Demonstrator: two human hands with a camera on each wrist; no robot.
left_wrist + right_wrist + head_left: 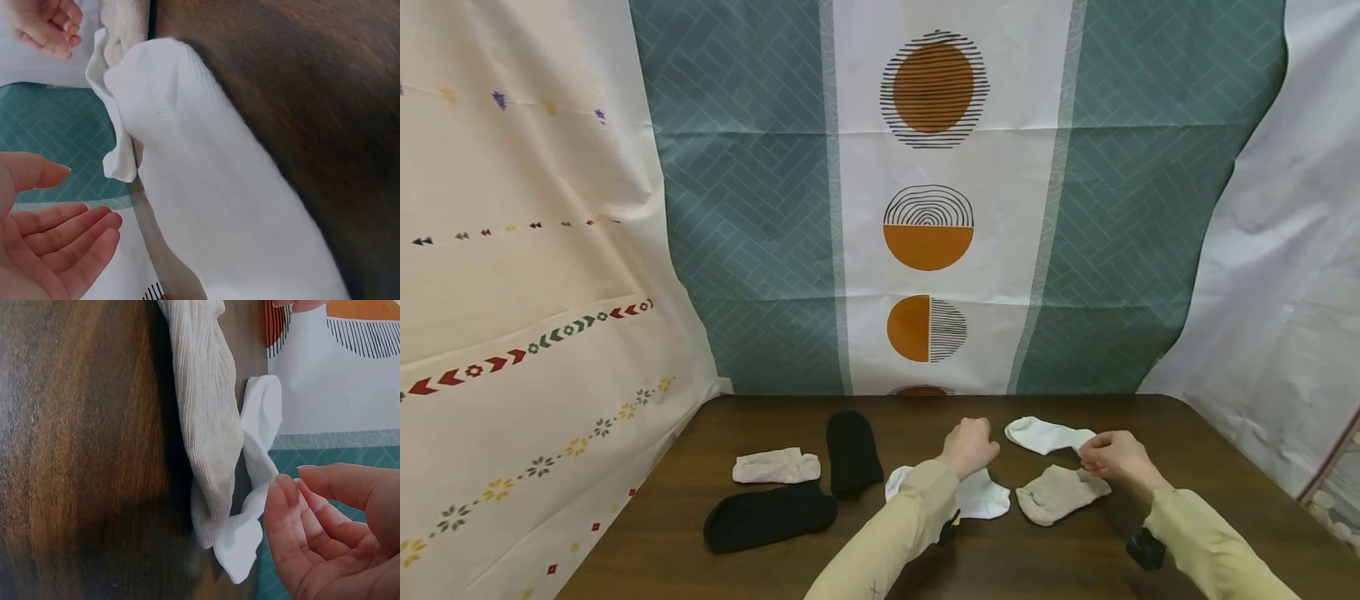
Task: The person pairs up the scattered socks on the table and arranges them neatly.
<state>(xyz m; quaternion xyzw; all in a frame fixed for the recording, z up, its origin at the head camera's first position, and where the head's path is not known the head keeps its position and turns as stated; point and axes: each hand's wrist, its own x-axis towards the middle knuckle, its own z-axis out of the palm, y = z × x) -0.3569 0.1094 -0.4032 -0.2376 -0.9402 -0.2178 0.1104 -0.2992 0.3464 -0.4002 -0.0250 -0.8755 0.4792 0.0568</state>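
My left hand [972, 448] is held over a white sock [983, 496] that lies flat on the table, partly hidden by the forearm. In the left wrist view the thumb and fingers [81, 240] are apart, with nothing between them. To the right, my right hand [1118, 458] hovers by one end of another white sock [1045, 435]. Its fingers bend loosely and the thumb tip is close to the index finger; no fabric shows between them in the right wrist view. Just below that hand lies a beige ribbed sock [1058, 493], nearer to me than the second white sock.
On the left half of the brown table [1000, 558] lie an upright-pointing black sock [852, 454], a sideways black sock [771, 517] and a second beige sock [777, 467]. A patterned cloth [775, 250] hangs along the table's back edge, with pale cloths at both sides.
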